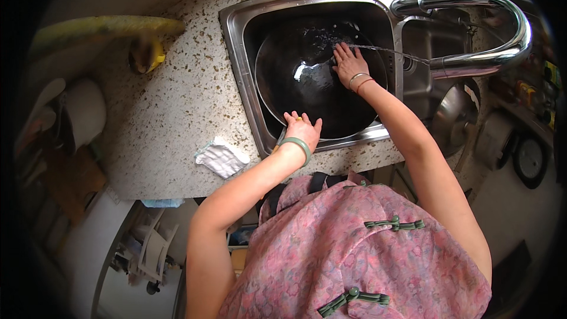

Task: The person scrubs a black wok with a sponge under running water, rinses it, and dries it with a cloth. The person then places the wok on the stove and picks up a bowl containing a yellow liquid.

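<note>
A large dark wok (319,97) lies in the left basin of a stainless steel sink (237,60), with some water in it. My left hand (304,130) rests at the wok's near left rim, fingers spread; whether it grips the rim or the handle beneath cannot be told. Over the wok's right side is my right hand (350,64), its fingers apart and nothing seen in it. A thin stream of water runs from the chrome faucet (483,64) into the wok, just past my right fingertips.
A folded white cloth (223,157) lies on the speckled countertop (177,110) left of the sink. A yellow cup (150,55) stands farther back at the left. On the right are the second basin (416,40) and a round metal lid or pan (456,110).
</note>
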Motion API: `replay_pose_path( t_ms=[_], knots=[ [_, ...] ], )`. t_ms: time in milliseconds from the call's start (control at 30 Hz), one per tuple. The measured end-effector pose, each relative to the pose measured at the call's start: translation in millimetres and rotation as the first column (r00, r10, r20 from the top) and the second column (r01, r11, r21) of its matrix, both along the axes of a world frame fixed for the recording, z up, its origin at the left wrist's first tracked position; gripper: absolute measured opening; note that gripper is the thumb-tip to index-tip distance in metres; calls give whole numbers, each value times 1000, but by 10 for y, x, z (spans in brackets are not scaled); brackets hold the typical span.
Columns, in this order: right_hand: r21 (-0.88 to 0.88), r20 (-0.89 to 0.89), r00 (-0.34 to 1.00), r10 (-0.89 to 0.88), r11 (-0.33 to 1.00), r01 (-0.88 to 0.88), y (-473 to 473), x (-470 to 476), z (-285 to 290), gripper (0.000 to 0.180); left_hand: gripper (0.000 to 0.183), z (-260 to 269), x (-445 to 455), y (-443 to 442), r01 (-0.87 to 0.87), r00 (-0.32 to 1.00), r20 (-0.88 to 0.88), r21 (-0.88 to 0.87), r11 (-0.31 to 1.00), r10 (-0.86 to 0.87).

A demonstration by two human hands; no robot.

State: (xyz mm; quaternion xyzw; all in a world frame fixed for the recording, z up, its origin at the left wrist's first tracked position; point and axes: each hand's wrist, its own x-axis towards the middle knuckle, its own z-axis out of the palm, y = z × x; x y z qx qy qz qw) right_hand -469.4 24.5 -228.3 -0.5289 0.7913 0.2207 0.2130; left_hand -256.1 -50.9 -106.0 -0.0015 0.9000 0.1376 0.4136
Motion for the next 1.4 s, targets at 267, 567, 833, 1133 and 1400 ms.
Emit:
replay_pose_path(
  t_ms=[267, 567, 833, 1133, 1400],
  knots=[
    [7, 39, 998, 55, 998, -55, 370, 93, 228, 52, 54, 26, 3, 10, -10, 1000, 6, -8, 1000, 10],
    [64, 4, 996, 88, 994, -88, 371, 39, 300, 48, 54, -6, 27, 0, -37, 999, -3, 6, 999, 37],
    [-25, -80, 995, 62, 998, -64, -38, -213, -38, 52, 54, 8, 0, -10, 0, 999, -40, 1, 1000, 0],
    [-10, -95, 988, 125, 992, -127, 257, -181, 121, 57, 53, 30, 22, 10, -18, 999, -37, -1, 1000, 18],
    [51, -98, 987, 126, 991, -121, 207, -167, 129, 59, 54, 1, 31, 4, -17, 999, -28, -4, 1000, 17]
  ],
)
